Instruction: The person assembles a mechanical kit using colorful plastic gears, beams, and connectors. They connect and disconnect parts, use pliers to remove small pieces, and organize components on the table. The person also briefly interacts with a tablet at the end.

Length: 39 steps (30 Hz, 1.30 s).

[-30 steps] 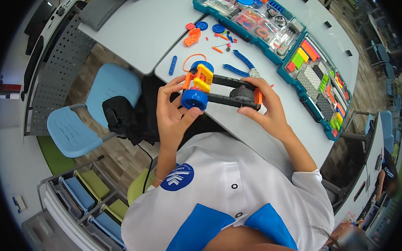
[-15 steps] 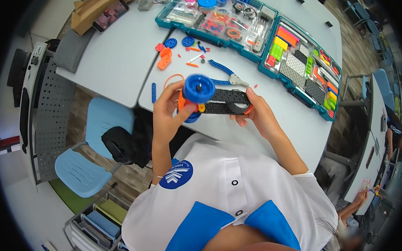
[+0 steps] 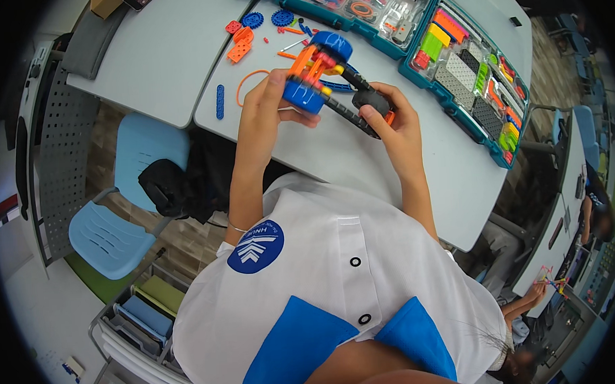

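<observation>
Between my hands is a toy vehicle frame of plastic building parts, held tilted above the table. Two blue wheels flank its orange, red and yellow axle end. Two black beams run from there to a black wheel at the other end. My left hand grips the axle end beside the nearer blue wheel, its fingers partly behind it. Around the black-wheel end my right hand is closed, thumb on top. Behind the frame lies a blue-handled tool, mostly covered.
Blue gears, orange pieces, an orange band and a blue beam lie on the white table. An open teal parts case stands at the far right. Light-blue chairs are at the left.
The vehicle frame has been turned, so the blue wheels now show side-on with the axle between them. My right thumb has come onto the black wheel. The whole view has shifted.
</observation>
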Each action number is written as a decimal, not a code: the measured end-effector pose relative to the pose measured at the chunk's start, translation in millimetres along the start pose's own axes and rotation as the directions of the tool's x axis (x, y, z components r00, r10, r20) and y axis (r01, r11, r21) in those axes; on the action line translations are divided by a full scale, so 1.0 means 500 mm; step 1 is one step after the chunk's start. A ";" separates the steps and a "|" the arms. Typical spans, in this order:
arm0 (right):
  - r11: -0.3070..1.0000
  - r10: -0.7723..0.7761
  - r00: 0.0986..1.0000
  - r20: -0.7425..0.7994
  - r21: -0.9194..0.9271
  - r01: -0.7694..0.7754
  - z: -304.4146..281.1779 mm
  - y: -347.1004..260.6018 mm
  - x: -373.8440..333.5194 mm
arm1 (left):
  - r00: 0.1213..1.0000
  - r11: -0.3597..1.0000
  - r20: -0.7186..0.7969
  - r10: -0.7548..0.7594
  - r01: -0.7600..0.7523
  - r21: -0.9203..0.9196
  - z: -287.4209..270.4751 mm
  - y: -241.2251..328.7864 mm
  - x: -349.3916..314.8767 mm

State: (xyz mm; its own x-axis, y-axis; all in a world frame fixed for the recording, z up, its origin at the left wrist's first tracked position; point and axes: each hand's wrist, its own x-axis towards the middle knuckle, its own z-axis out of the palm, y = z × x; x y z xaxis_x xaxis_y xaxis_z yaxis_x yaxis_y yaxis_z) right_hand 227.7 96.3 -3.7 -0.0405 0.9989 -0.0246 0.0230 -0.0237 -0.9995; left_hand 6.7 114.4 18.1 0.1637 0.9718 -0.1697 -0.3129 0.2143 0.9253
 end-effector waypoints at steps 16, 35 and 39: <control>0.621 0.251 0.763 0.596 0.506 -0.599 0.040 0.001 -0.020 | 0.970 0.957 0.158 0.186 -0.143 -0.251 -0.007 -0.051 0.014; 0.769 -0.461 0.884 0.075 -0.464 0.440 0.034 -0.100 0.027 | 0.992 0.989 0.005 0.129 -0.128 -0.080 0.034 -0.046 -0.015; 0.767 -0.471 0.877 0.096 -0.447 0.461 0.051 -0.106 0.022 | 0.993 0.990 -0.027 0.119 -0.120 -0.073 0.022 -0.042 -0.022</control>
State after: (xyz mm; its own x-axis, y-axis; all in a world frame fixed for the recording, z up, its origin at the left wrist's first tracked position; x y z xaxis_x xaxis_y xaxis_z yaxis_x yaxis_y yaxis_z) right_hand 200.6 107.7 48.6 -0.1423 0.8832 0.4469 0.4458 0.4603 -0.7677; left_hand 21.9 98.3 4.3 0.1004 0.9926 -0.0676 -0.3976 0.1023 0.9118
